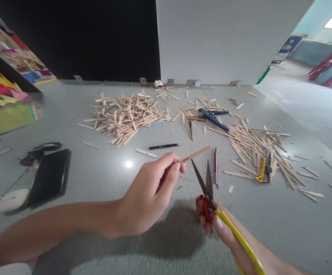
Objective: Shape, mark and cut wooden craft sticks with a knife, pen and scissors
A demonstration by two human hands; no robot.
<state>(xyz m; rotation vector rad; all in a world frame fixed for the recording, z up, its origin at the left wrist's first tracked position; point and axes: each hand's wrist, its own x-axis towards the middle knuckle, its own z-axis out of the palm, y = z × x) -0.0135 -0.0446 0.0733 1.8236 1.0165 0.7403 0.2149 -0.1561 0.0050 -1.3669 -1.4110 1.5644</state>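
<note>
Pinched between the thumb and fingers of my left hand (pixel 154 191) is a wooden craft stick (pixel 199 152), its free end pointing up and to the right. My right hand (pixel 223 225) grips a pair of scissors (pixel 207 187) with one red and one yellow handle. The scissor blades are parted and point up, just below the stick and apart from it. Beyond my hands lie a black pen (pixel 164 146) and a pink pen-like tool (pixel 215 166).
Behind is a heap of craft sticks (pixel 123 118); more sticks (pixel 252 145) lie to the right with blue pliers (pixel 214 118) and a yellow box cutter (pixel 265 168). A phone (pixel 50 175), keys (pixel 40 151) and a white mouse (pixel 13 200) lie left. An upright panel (pixel 211 42) stands at the back.
</note>
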